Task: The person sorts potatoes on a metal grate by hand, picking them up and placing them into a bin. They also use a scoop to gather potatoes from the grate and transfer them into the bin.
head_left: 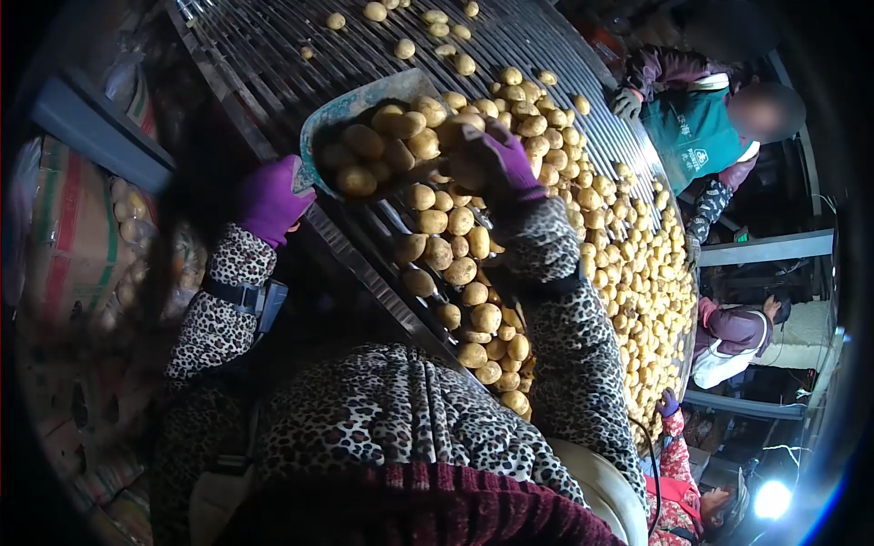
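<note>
A worn blue-green plastic scoop (314, 136) heaped with potatoes (401, 136) lies tilted over the slatted metal conveyor's near edge. My left hand (273, 202), in a purple glove, is closed on the back end of the scoop. At the scoop's open mouth is my right hand (505, 162), also purple-gloved, with its fingers curled over potatoes; the palm side is hidden. Loose potatoes (460, 218) lie below the right hand, and a thick layer of potatoes (637, 291) covers the conveyor beyond my right arm.
The slatted conveyor (264, 55) curves away, with scattered potatoes at the top. Across it stand a person in a green apron (683, 136) and other workers. Filled sacks (82, 237) and a grey bar (100, 127) are at left. A bright lamp (773, 500) shines at lower right.
</note>
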`<move>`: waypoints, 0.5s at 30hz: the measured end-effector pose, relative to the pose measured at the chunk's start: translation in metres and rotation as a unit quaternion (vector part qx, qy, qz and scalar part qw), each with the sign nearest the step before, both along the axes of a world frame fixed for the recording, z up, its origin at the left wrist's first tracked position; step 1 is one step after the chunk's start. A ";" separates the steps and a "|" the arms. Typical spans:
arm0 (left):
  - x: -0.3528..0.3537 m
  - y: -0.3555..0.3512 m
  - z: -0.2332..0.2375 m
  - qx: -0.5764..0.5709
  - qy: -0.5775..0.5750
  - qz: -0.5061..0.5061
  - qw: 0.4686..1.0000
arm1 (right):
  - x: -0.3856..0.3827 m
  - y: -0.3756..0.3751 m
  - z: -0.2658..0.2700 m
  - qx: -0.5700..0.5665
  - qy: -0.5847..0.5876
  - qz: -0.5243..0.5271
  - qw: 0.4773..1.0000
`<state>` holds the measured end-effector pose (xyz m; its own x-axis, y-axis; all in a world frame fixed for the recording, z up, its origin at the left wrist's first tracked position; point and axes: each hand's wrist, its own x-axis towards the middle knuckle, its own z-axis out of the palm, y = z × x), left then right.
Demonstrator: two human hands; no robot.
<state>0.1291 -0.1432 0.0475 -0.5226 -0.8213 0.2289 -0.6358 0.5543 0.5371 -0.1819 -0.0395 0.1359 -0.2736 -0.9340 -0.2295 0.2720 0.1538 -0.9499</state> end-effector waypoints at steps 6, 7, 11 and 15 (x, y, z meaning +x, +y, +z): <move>-0.005 -0.003 0.003 -0.050 -0.090 0.013 0.995 | 0.031 -0.029 -0.040 -0.166 0.304 0.128 0.929; -0.004 -0.005 -0.001 -0.054 -0.076 0.010 0.996 | 0.033 -0.029 -0.044 -0.167 0.209 0.119 0.956; -0.002 -0.011 -0.026 -0.041 -0.007 -0.009 0.999 | 0.058 0.013 0.001 -0.042 -0.143 0.012 0.989; -0.001 -0.004 0.000 0.109 0.053 0.009 0.993 | 0.028 0.073 -0.015 0.015 -0.094 0.034 0.995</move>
<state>0.1280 -0.1475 0.0476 -0.4904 -0.8659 0.0983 -0.5771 0.4072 0.7080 -0.1536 0.0330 0.1211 -0.1596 -0.9411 -0.2982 0.4331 0.2047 -0.8778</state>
